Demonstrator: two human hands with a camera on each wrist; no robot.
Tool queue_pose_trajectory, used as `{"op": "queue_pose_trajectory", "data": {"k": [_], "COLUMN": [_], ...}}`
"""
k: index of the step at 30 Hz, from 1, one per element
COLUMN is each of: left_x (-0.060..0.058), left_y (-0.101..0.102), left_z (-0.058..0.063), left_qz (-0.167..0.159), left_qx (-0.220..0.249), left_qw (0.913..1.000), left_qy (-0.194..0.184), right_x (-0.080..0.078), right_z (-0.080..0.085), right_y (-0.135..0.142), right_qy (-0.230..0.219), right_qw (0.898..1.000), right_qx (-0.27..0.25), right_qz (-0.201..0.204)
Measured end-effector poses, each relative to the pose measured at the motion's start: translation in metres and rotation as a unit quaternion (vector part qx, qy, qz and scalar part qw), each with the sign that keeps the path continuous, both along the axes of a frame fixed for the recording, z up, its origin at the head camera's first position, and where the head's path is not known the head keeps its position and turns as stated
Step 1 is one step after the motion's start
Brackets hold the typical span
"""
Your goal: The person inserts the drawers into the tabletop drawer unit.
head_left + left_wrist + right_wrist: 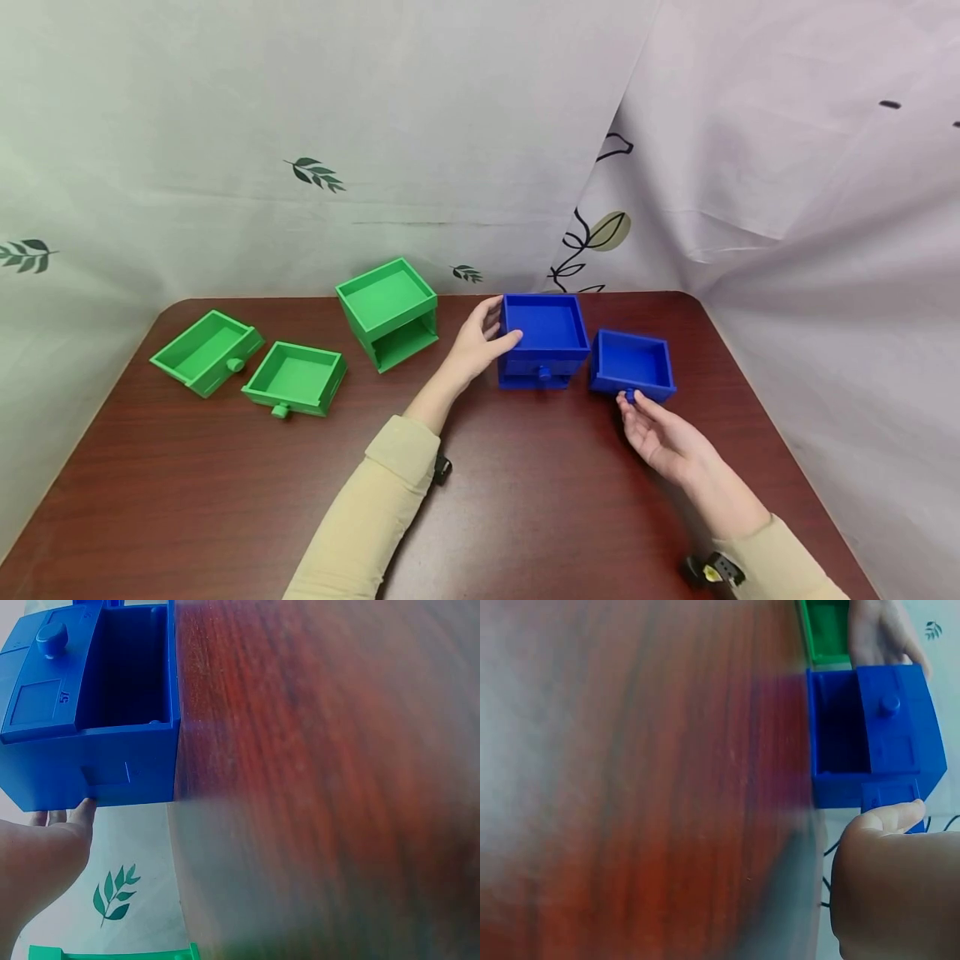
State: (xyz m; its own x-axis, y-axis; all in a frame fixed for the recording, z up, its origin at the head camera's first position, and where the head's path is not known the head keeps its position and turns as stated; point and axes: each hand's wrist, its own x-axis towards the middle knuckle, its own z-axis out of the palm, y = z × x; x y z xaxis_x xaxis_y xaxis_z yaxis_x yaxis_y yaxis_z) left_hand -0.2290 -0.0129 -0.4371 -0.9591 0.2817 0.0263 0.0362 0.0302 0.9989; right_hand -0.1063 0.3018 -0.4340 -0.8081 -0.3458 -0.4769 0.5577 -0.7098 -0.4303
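Left hand [476, 342]: set against the left side of the blue cabinet [546, 325], fingers fairly straight, thumb at the upper edge nearest it.

Right hand [667, 437]: thumb and fingers pinch the knob [630, 397] of the blue drawer [630, 360].

Blue drawer: just right of the blue cabinet, its top facing up, knob toward the person; it looks raised off the surface [525, 500] in the right wrist view.

Blue cabinet: upright, right of centre near the far edge, with a shallow tray-like top. Upper drawer [45, 697] seated, round knob facing the person. Lower bay [124, 667] vacant.

Green cabinet [386, 296]: upright, left of the blue cabinet and apart from it, turned at an angle; same shallow top, the front vacant below.

Green drawers, two, left of the green cabinet: one [206, 343] at far left, knob angled toward its neighbour; the second [296, 375] just beside it, slightly nearer the person, knob toward the person.

Sleeves [397, 458], pale tan, a pair; dark device [723, 571] at the right wrist.

Surface: dark reddish-brown, wood grain, rounded far corners.

Cloth [450, 100]: pale, behind the surface, printed with leaves.
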Motion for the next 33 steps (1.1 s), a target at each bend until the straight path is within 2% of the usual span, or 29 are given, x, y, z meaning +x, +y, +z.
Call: {"op": "queue_pose_trajectory", "data": {"k": [5, 14, 20, 24, 33], "left_x": [0.000, -0.001, -0.001, -0.002, -0.002], "left_y": [0.000, 0.000, -0.001, -0.001, 0.000], "left_z": [-0.001, -0.001, -0.002, -0.002, -0.002], "left_qz": [-0.001, -0.003, -0.006, -0.007, -0.009], "left_qx": [0.003, 0.003, 0.000, -0.001, -0.004], "left_qw": [1.0000, 1.0000, 1.0000, 1.0000, 1.0000], "left_qy": [0.001, -0.001, 0.001, 0.001, 0.001], "right_x": [0.012, 0.033, 0.045, 0.050, 0.052], "right_z": [-0.003, -0.013, -0.021, -0.024, -0.026], "right_y": [-0.001, -0.001, -0.010, -0.019, -0.036], "right_qy": [0.008, 0.028, 0.049, 0.044, 0.062], "right_qw": [1.000, 0.997, 0.994, 0.993, 0.990], "right_qx": [0.004, -0.036, -0.011, 0.005, 0.021], "right_qz": [0.013, 0.068, 0.099, 0.111, 0.126]}}
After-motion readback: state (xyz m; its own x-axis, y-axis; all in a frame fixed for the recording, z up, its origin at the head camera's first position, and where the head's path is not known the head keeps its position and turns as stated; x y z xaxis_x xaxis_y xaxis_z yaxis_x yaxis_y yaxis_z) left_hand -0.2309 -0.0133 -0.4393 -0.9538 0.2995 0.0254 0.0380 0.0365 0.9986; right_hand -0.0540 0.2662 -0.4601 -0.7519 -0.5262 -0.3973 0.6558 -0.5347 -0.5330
